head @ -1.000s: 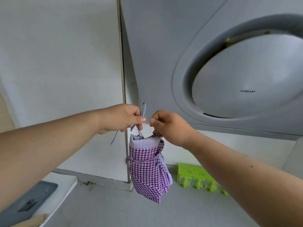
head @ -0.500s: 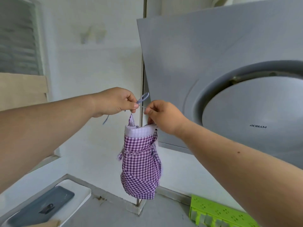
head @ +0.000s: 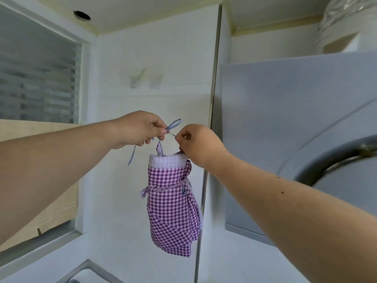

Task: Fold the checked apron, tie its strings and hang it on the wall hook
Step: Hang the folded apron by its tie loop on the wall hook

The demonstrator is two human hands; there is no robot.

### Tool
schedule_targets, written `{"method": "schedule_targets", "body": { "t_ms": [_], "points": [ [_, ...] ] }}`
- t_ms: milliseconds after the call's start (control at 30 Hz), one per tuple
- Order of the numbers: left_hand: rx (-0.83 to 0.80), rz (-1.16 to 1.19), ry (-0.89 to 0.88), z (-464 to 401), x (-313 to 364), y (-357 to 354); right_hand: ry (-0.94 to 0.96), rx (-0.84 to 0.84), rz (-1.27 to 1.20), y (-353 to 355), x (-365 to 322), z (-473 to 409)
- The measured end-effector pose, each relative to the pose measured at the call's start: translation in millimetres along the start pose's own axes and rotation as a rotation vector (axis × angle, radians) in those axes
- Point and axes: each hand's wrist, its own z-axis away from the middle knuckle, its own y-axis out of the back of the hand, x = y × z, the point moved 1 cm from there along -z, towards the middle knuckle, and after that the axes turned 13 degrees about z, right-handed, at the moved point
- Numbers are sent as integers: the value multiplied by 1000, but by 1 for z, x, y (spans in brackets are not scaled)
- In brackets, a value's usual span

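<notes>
A folded purple-and-white checked cotton apron point(head: 172, 203), bound round its middle by its own narrow strings, is held in the air in front of a white tiled wall point(head: 179, 64). The thin pale-blue neck string point(head: 173, 125) is pinched above the bundle between the thumb and curled fingers of the left hand point(head: 138, 128), with a small loop standing up beside the thumb and a loose end hanging below the fist. The same string is pinched by the curled fingers of the right hand point(head: 199, 142), just beside the left, so that a short taut length is stretched between the two. The apron's white top band is seen directly beneath both hands. A clear adhesive wall hook point(head: 135, 80) is fixed higher on the tiles, well apart from the string. A grey range hood point(head: 285, 119) is seen to the right, and a frosted window point(head: 36, 82) to the left.
</notes>
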Motion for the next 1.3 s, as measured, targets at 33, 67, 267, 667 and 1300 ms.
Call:
{"method": "schedule_targets", "body": {
  "t_ms": [33, 67, 267, 667, 1300],
  "points": [
    [8, -7, -2, -10, -6, 11, 1, 14, 12, -4, -6, -13],
    [19, -9, -7, -18, -11, 21, 6, 21, 15, -9, -11, -26],
    [143, -12, -112, -74, -42, 73, 109, 111, 135, -34, -37, -103],
    [395, -51, -290, -190, -94, 154, 227, 229, 384, -91, -69, -265],
    [483, 28, -312, -283, -131, 198, 224, 293, 703, -120, -95, -370]
  ]
}}
